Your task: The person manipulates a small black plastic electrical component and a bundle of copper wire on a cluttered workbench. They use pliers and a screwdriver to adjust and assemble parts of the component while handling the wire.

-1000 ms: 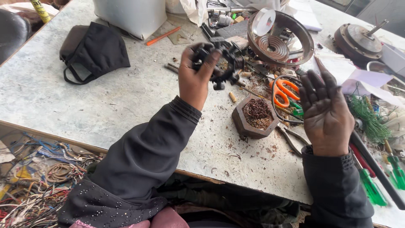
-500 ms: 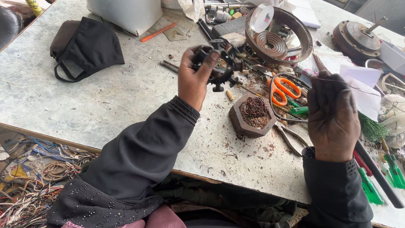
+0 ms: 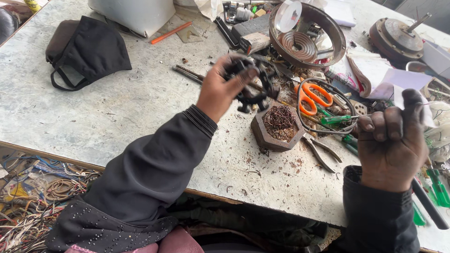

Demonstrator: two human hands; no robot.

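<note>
- The black toothed ring [image 3: 255, 84], which looks like a small motor core, is held up in the air by the left hand [image 3: 220, 89], just above and to the left of the hexagonal dish of copper scrap [image 3: 276, 126].
- The left hand grasps it by the rim, thumb and fingers closed around one side, so the ring stands almost upright.
- The right hand [image 3: 391, 140] is clenched into a fist, to the right of the dish and well apart from the ring; I cannot tell if something thin is inside the fist.
- I judge the step as work on the ring, probably on its winding, with the ring lifted for a look.
- The next move would call for a firm hold with the left hand and a fine tool in the right one.
- Just right of the dish lies one pair of pliers [image 3: 321, 150].
- Behind the dish lies one pair of orange scissors [image 3: 311, 98], and behind them one round metal housing [image 3: 307, 35].
- Far to the left of the dish lies one black cloth mask [image 3: 91, 49] on the table [image 3: 117, 117].
- To the right of the dish, several green-handled tools [image 3: 335, 120] lie; I count at least three.
</note>
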